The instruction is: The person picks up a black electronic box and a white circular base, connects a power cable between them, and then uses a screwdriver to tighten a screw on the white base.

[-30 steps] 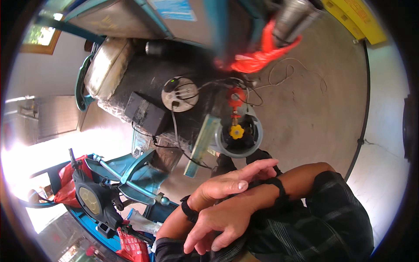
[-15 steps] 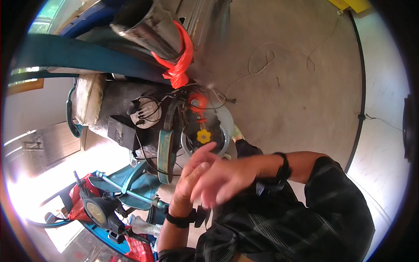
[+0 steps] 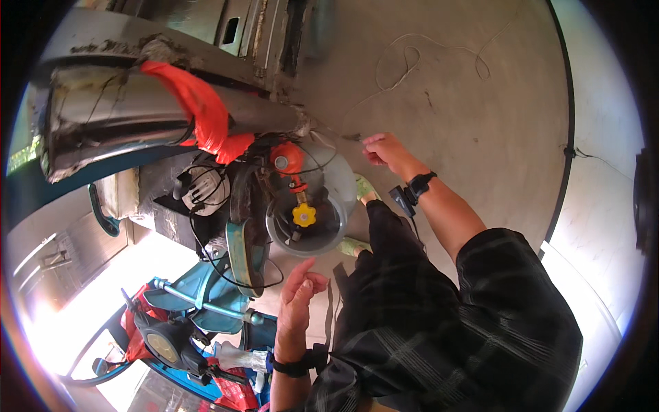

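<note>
My right hand (image 3: 388, 154) reaches forward over the floor, fingers loosely bent and apart, near a small dark cable end (image 3: 352, 137); I cannot tell whether they touch. My left hand (image 3: 300, 295) is lower, open with bent fingers, below a grey translucent bucket (image 3: 342, 237). Inside or behind the bucket's rim are an orange regulator (image 3: 288, 158) and a yellow valve knob (image 3: 304, 215). Left of these stands a worn teal-edged part (image 3: 240, 257). Above, a stained metal pipe (image 3: 96, 117) with red plastic (image 3: 209, 120) tied round it lies across the view.
A white power strip (image 3: 206, 192) with tangled cords sits on a dark surface. A scooter (image 3: 161, 333) with red bags is at lower left. A thin cord (image 3: 412, 65) loops on the floor (image 3: 480, 158). A pale wall (image 3: 600, 206) bounds the right; my feet (image 3: 364, 189) are below me.
My hands have separated: the right moved forward and up, the left stays low with fingers apart. The view has shifted, bringing the pipe and red plastic larger across the upper left.
</note>
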Action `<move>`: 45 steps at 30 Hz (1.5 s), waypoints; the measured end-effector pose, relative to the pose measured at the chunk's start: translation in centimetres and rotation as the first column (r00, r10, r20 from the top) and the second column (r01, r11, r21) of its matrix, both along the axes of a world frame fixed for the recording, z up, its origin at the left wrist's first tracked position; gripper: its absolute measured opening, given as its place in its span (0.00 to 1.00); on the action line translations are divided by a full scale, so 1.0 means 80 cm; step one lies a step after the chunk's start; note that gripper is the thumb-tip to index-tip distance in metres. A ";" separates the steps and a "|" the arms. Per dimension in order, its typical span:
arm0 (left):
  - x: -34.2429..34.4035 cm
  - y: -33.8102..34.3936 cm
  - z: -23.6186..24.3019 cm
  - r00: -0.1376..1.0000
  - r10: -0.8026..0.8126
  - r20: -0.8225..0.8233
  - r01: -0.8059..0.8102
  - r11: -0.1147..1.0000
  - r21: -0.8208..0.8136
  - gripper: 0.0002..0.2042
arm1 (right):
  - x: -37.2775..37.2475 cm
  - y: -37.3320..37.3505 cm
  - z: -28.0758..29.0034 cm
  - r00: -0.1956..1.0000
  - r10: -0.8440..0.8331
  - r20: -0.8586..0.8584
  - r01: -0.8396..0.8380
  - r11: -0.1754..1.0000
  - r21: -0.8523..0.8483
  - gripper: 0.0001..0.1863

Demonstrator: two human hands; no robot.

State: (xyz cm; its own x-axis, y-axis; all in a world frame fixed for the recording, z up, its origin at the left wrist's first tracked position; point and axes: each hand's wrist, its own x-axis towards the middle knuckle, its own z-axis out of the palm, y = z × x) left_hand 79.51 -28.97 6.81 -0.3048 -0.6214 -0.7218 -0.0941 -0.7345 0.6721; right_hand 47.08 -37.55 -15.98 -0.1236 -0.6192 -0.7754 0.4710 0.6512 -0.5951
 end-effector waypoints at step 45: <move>0.025 0.016 -0.007 0.998 0.038 0.039 -0.035 0.997 -0.070 0.22 | 0.087 -0.058 0.065 0.132 0.394 -0.910 -0.962 0.272 -0.021 0.14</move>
